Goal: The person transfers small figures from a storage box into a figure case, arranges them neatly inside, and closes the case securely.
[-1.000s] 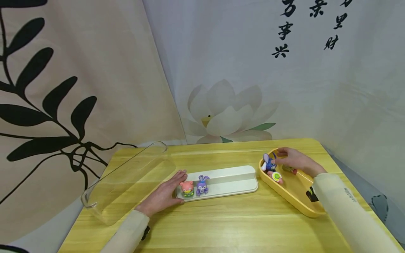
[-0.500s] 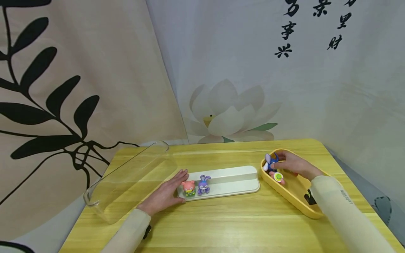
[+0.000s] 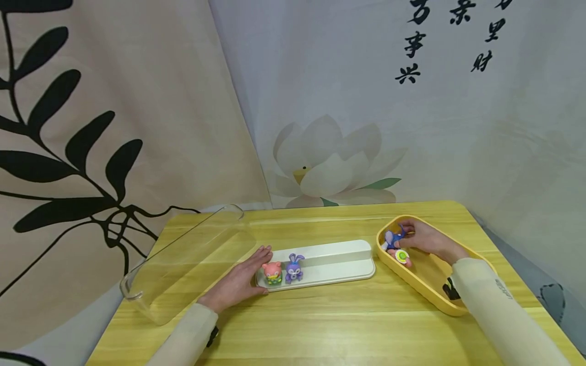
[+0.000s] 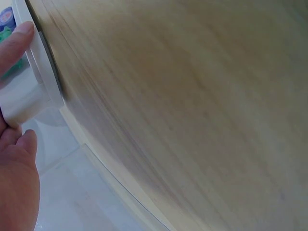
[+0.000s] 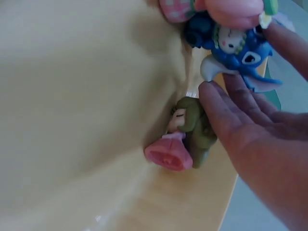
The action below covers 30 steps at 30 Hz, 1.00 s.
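Observation:
In the head view, my left hand (image 3: 235, 282) holds the left end of a white tray (image 3: 341, 267), thumb at the near edge and fingers at the far edge. A pink figurine (image 3: 272, 273) and a purple rabbit figurine (image 3: 294, 269) stand on that tray. My right hand (image 3: 426, 238) reaches into a yellow tray (image 3: 414, 291) and pinches a blue big-eared figurine (image 5: 252, 55) by the ear and head. Touching it is a pink figurine with a green-and-yellow disc (image 3: 401, 256). A doll with olive-green hair and pink dress (image 5: 173, 154) lies below my fingers in the right wrist view.
A large transparent cover (image 3: 183, 269) lies at the table's left, beside my left forearm. The wooden table (image 3: 320, 325) ends in front of a printed curtain (image 3: 329, 101). The yellow tray's raised wall surrounds its figurines.
My right fingers have closed on the blue figurine, which now sits more tilted in the yellow tray. My left hand and the white tray stay in place.

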{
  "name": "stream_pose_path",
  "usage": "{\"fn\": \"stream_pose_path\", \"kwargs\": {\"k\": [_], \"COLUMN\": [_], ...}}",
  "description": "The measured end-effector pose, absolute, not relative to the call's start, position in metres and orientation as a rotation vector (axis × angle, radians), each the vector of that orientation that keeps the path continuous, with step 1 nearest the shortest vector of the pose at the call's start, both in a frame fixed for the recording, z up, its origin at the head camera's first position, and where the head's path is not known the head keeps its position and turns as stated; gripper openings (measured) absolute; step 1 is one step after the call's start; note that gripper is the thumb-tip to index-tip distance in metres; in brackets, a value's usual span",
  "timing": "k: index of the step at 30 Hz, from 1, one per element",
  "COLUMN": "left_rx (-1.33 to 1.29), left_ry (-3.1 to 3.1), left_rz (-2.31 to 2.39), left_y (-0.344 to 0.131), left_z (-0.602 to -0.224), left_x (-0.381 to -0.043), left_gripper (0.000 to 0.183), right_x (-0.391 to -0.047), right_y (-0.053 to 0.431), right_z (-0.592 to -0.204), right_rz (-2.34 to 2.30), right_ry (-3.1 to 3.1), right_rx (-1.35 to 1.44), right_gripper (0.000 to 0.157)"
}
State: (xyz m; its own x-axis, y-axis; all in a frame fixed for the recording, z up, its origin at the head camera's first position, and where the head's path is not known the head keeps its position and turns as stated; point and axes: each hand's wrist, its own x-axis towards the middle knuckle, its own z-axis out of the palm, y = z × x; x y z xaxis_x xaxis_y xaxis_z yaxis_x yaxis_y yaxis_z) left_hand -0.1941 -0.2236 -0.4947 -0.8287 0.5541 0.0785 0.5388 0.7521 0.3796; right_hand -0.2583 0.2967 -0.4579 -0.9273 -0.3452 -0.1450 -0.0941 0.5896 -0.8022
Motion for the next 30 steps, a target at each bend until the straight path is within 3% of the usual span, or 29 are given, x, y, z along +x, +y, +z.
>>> {"fn": "stream_pose_path", "kwargs": {"k": [5,10,17,30], "left_rx": [0.901,0.901,0.912,0.902], "left_ry": [2.905,2.909,2.905,2.897], "left_rz": [0.609,0.602,0.605,0.624], "left_y": [-0.224,-0.224,-0.225,-0.224], "left_z": [-0.495,-0.495,-0.496,-0.496], "left_x": [-0.194,-0.195,-0.195,-0.194], "left_gripper": [0.096,0.097,0.097,0.097], "right_x": [-0.256,-0.255,-0.254,-0.255], "right_y": [0.3,0.307,0.311,0.312], "right_z": [-0.458,-0.462,-0.463,-0.463], "right_rz": [-1.182,-1.211,-1.243,-1.202], "right_ry": [2.603,2.531,2.48,2.501], "right_rx": [-0.523,-0.617,-0.67,-0.645], "right_gripper": [0.055,0.056,0.055,0.033]}}
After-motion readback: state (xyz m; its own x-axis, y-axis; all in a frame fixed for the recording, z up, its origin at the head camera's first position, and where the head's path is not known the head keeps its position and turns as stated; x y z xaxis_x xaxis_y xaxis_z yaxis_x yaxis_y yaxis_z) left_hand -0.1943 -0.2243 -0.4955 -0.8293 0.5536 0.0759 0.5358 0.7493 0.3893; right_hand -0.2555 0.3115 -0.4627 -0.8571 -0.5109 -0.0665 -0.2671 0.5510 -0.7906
